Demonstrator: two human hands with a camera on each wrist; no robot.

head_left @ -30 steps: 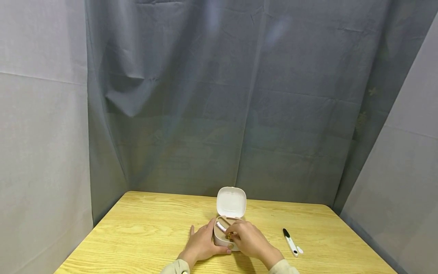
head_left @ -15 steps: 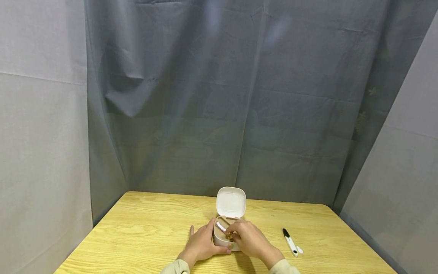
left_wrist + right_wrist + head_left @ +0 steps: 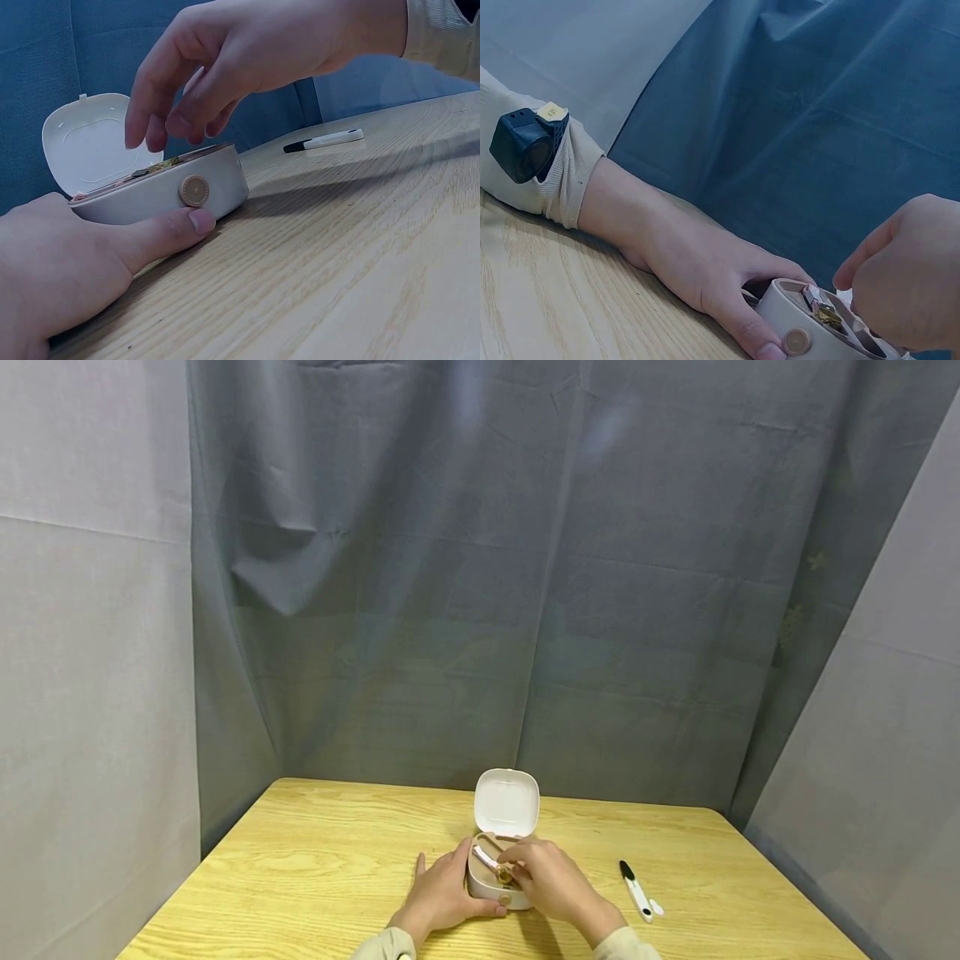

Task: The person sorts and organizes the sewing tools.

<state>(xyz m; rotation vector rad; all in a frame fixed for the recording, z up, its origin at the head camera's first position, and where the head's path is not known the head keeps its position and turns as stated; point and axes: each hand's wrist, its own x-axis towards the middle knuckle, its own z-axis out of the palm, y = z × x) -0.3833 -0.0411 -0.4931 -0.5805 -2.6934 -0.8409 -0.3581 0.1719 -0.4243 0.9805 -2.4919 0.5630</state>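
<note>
A small white jewellery box [image 3: 483, 892] stands on the table, its lid [image 3: 507, 802] tipped up at the back. In its tan insert lies an item with a gold-coloured round part and a white strip [image 3: 484, 857], which looks like a watch. My left hand [image 3: 441, 893] holds the box around its left side, thumb along the front below the round tan clasp [image 3: 194, 191]. Just over the box hovers my right hand [image 3: 551, 881]. Its fingers [image 3: 154, 97] hang loosely bent, and the left wrist view shows them above the contents, gripping nothing visible.
To the right on the wooden table [image 3: 315, 860] lies a slim white tool with a black end [image 3: 636, 891]. A small white oval piece [image 3: 657, 907] is beside it. A grey-blue curtain [image 3: 450, 610] hangs behind the table.
My right fingers have eased slightly up and away from the gold-coloured part, which shows more clearly now. The left hand and the box have stayed in place.
</note>
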